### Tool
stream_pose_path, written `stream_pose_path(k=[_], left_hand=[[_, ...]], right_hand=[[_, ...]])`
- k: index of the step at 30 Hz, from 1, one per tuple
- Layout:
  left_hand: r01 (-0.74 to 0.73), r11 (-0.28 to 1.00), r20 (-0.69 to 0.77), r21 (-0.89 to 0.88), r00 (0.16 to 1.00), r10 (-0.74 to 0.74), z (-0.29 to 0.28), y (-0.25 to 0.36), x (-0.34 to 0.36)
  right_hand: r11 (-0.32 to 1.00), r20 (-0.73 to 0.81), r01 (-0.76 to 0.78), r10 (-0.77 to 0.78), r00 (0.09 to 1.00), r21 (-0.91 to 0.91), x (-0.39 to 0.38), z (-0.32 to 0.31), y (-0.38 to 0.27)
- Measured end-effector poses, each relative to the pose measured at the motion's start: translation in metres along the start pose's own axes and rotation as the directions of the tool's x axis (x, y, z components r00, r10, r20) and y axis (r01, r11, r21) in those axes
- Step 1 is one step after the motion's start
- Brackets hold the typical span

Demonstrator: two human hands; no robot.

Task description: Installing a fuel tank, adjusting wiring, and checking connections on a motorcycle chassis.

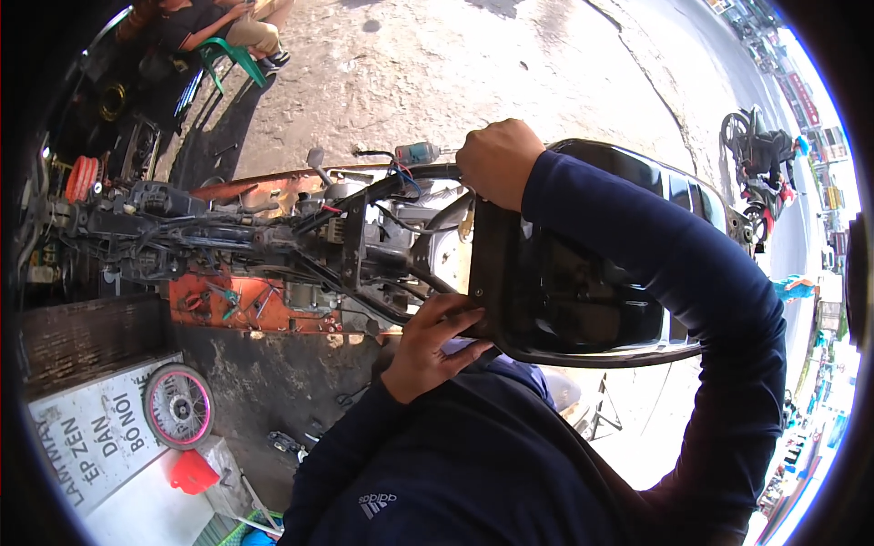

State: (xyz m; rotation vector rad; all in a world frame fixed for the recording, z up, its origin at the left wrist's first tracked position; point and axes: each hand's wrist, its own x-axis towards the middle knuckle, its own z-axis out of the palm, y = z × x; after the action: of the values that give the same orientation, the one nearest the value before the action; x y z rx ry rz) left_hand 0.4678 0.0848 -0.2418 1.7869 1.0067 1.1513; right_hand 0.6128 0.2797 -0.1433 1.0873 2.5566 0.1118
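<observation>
1. A glossy black plastic motorcycle seat pan (583, 300), seen from its hollow underside, sits right of centre, tilted up against the stripped motorcycle frame of dark metal tubes and wires (300, 241).
2. The right hand (499, 162), in a dark blue sleeve, is closed in a fist over the seat's far edge, where it meets the frame.
3. The left hand (435, 346) rests half open at the seat's near left corner, fingers spread against its rim.
4. An orange tool tray (241, 305) lies beneath the frame; a pink-rimmed spoked wheel (178, 406) stands near left.
</observation>
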Motion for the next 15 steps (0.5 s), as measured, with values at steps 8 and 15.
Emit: stream_pose_path(k=[8,15], left_hand=[[0.032,0.988,-0.008,-0.150,0.999,-0.034,-0.003,-0.020,0.002],[-0.218,0.967,0.106,-0.132,0.967,0.233,-0.004,-0.025,0.013]], right_hand=[[0.915,-0.227,-0.082,0.183,0.957,0.395,-0.154,-0.079,-0.053],[0.844,-0.233,-0.495,0.533,0.813,0.206,-0.190,-0.024,-0.107]])
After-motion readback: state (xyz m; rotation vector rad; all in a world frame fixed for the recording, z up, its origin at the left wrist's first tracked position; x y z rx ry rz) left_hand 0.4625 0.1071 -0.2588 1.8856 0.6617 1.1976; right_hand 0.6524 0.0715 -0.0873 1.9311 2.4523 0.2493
